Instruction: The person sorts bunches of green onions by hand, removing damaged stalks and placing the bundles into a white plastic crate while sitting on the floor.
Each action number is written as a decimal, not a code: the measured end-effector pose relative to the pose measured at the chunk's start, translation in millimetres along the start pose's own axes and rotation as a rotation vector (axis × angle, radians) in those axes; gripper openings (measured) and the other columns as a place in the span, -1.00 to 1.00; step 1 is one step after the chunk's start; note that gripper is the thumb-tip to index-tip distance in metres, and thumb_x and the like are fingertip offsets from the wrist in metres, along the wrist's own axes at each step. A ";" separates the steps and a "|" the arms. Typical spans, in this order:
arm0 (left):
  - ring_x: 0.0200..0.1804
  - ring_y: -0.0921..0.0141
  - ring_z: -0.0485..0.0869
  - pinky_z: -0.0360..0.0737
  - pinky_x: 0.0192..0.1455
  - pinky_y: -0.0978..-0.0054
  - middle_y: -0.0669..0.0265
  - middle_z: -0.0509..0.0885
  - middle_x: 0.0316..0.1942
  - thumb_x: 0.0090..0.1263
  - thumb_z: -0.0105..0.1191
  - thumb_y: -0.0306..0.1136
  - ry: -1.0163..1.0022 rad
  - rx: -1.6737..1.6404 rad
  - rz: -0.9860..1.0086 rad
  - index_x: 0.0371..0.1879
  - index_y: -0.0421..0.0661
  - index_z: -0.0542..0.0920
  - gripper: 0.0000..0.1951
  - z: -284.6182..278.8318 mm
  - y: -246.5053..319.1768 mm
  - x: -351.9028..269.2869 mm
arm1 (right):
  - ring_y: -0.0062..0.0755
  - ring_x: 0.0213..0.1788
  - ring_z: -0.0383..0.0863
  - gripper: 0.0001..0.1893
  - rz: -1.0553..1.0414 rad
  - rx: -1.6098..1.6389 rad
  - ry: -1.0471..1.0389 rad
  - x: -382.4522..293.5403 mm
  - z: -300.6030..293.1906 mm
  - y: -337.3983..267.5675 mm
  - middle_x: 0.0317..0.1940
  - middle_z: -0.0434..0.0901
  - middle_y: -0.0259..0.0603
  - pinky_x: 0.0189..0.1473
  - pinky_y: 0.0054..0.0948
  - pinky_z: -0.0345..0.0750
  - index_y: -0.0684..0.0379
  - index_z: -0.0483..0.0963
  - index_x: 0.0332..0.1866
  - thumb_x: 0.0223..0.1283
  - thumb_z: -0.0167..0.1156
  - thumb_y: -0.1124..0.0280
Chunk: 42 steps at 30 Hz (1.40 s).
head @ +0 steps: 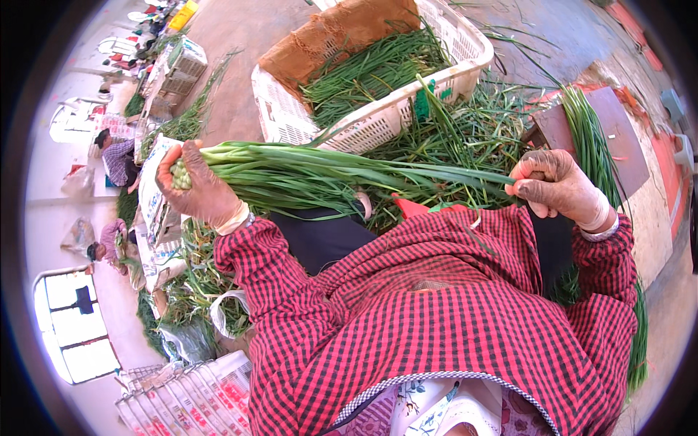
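Note:
My left hand (204,185), in a thin soiled glove, is closed around a bunch of long green leaves, probably garlic chives (283,169), near its pale cut ends. The bunch lies sideways above my lap, with its leaves reaching to the right. At the far end my right hand (553,185), gloved too, pinches the tip of a few leaves between thumb and fingers. Those leaves are drawn out nearly straight, while the others droop. Below and beyond the bunch is a heap of loose leaves and trimmings (463,136).
A white plastic crate (371,122) lined with brown cloth holds more leaves ahead of me. Another bunch (589,131) lies over a brown board (621,141) at right. Stacked crates (191,398) stand at lower left. Two people (117,158) work along the left side.

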<state>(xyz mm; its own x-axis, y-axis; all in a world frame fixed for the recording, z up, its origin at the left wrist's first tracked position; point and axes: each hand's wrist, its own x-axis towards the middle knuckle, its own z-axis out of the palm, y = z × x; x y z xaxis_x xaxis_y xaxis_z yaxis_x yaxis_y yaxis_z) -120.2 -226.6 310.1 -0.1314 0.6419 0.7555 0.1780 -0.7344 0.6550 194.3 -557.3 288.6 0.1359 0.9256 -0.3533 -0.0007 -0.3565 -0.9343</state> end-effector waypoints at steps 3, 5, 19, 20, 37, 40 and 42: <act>-0.30 0.42 0.67 0.64 -0.17 0.51 0.16 0.72 -0.33 0.29 0.30 -0.48 -0.082 -0.241 -0.276 -0.16 -0.15 0.56 -0.78 14.2 11.2 5.7 | -0.79 -0.67 0.38 -0.84 -0.003 -0.100 0.176 23.8 -9.1 21.0 -0.63 0.48 -0.48 -0.65 -0.71 0.29 0.23 0.57 -0.19 0.38 0.16 0.36; -0.28 0.38 0.67 0.67 -0.20 0.44 0.15 0.71 -0.28 0.32 0.28 -0.46 -0.103 -0.285 -0.367 -0.14 -0.14 0.55 -0.79 10.7 8.4 11.0 | -0.75 -0.57 0.47 -0.86 -0.053 -0.070 0.209 60.0 -16.5 47.2 -0.56 0.54 -0.44 -0.50 -0.71 0.41 0.25 0.56 -0.12 0.37 0.14 0.43; -0.27 0.33 0.69 0.69 -0.21 0.42 0.11 0.71 -0.27 0.32 0.27 -0.47 -0.102 -0.393 -0.589 -0.10 -0.14 0.52 -0.75 11.8 -5.1 16.5 | -0.66 -0.18 0.62 -0.81 -0.570 0.072 0.101 71.2 77.1 7.1 -0.25 0.67 -0.33 -0.09 -0.62 0.56 0.28 0.59 -0.02 0.31 0.24 0.49; -0.25 0.32 0.69 0.70 -0.20 0.39 0.11 0.70 -0.25 0.32 0.27 -0.46 -0.080 -0.392 -0.586 -0.09 -0.14 0.51 -0.74 -1.7 -9.6 22.5 | -0.67 -0.17 0.61 -0.81 -0.460 0.209 0.024 77.7 76.2 18.6 -0.22 0.67 -0.35 -0.05 -0.62 0.56 0.30 0.59 -0.03 0.34 0.22 0.47; -0.10 0.36 0.66 0.67 -0.04 0.30 0.27 0.70 -0.13 0.31 0.30 -0.30 0.025 -0.460 -0.792 0.00 -0.06 0.53 -0.66 -34.8 -20.7 6.7 | -0.20 -0.20 0.69 -0.78 -0.643 -0.482 0.299 132.7 147.4 59.8 -0.22 0.60 -0.25 -0.14 -0.33 0.62 0.08 0.62 -0.12 0.14 0.31 0.30; -0.14 0.37 0.67 0.68 -0.08 0.35 0.22 0.70 -0.16 0.33 0.28 -0.34 0.008 -0.478 -0.713 0.00 -0.06 0.52 -0.68 -27.2 -10.7 6.2 | -0.11 -0.32 0.66 -0.84 -0.747 -0.612 0.269 144.3 147.4 47.4 -0.34 0.58 -0.23 -0.27 -0.21 0.61 0.08 0.57 -0.27 0.14 0.26 0.26; -0.18 0.37 0.67 0.68 -0.12 0.38 0.20 0.70 -0.19 0.34 0.27 -0.37 -0.007 -0.494 -0.634 -0.02 -0.07 0.52 -0.71 -28.9 -14.4 10.0 | -0.06 -0.37 0.64 -0.84 -0.754 -0.646 0.228 142.5 145.9 37.5 -0.43 0.56 -0.19 -0.33 -0.16 0.59 0.09 0.52 -0.38 0.16 0.22 0.24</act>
<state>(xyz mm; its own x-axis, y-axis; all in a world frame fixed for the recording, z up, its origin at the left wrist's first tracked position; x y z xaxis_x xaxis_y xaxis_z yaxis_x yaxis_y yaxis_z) -152.2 -216.0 308.7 -0.0562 0.9697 0.2377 -0.3806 -0.2409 0.8928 69.1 -420.2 196.2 0.0656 0.9152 0.3976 0.6894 0.2465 -0.6811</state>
